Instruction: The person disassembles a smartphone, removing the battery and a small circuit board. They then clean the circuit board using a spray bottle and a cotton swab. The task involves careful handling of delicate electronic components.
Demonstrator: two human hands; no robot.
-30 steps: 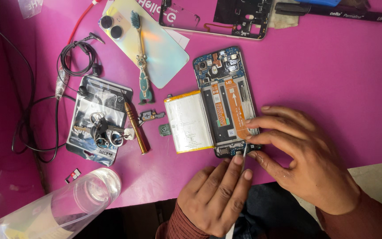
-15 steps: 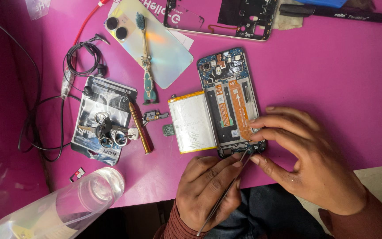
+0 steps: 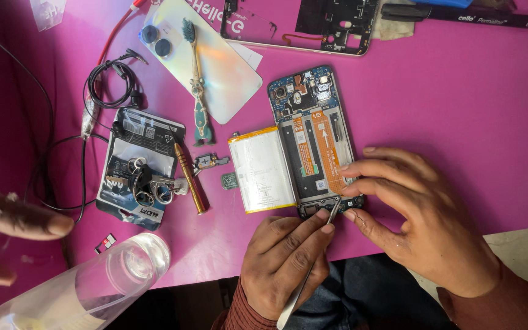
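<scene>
Near the front edge of the pink surface [image 3: 459, 122], the left hand [image 3: 288, 266] is curled, palm down, pinching metal tweezers [image 3: 313, 266] between thumb and forefinger; their tips meet the bottom end of the opened smartphone [image 3: 316, 143]. The right hand [image 3: 423, 220] lies flat beside it, holding nothing, its spread fingertips pressing the phone's lower right rim and the orange flex cable [image 3: 325, 146]. The phone lies face down toward the middle of the front edge, its battery [image 3: 261, 171] folded out to its left side. Compared with half a second ago, the tweezers stand steeper and have closed in on the phone's bottom end, and another person's blurred fingers [image 3: 13, 217] have come in at the left edge. Further left lie a foil pouch [image 3: 139, 165] carrying a bunch of keys, a brass-coloured screwdriver [image 3: 189, 178] and a coiled black cable [image 3: 108, 82]. Toward the far edge rest an iridescent back cover [image 3: 221, 67] with a small brush [image 3: 197, 91] on it, a phone frame [image 3: 304, 24] and a black marker [image 3: 465, 15]. A clear plastic bottle [image 3: 87, 287] lies at the front left corner.
</scene>
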